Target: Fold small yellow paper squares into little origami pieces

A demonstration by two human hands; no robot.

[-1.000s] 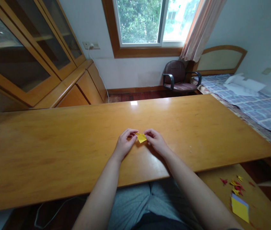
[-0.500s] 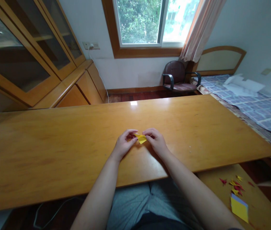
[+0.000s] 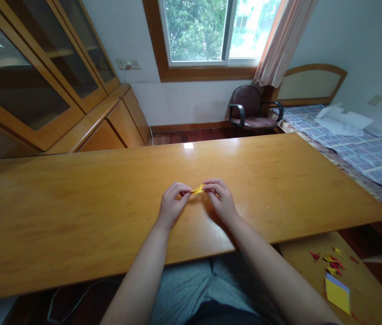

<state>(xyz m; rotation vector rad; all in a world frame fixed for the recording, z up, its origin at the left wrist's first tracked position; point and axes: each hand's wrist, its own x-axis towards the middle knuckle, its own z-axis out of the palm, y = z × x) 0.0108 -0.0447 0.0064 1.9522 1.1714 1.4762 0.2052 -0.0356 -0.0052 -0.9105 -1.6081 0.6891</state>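
A small folded piece of yellow origami paper is held just above the table between my two hands. My left hand pinches its left end between thumb and fingertips. At the other end, my right hand has thumb and fingers closed on the paper. The paper now looks narrow, with a pointed part rising toward the right. Its finer folds are too small to make out, and the fingertips hide both ends.
The wooden table stretches wide to both sides. On a lower surface at right lie several red and yellow folded paper pieces and a stack of yellow paper squares. A chair stands beyond the table.
The yellow paper has turned, so its broad face pointing down toward me now appears as a thin strip. My left hand has shifted slightly left, and its fingers have closed more tightly.
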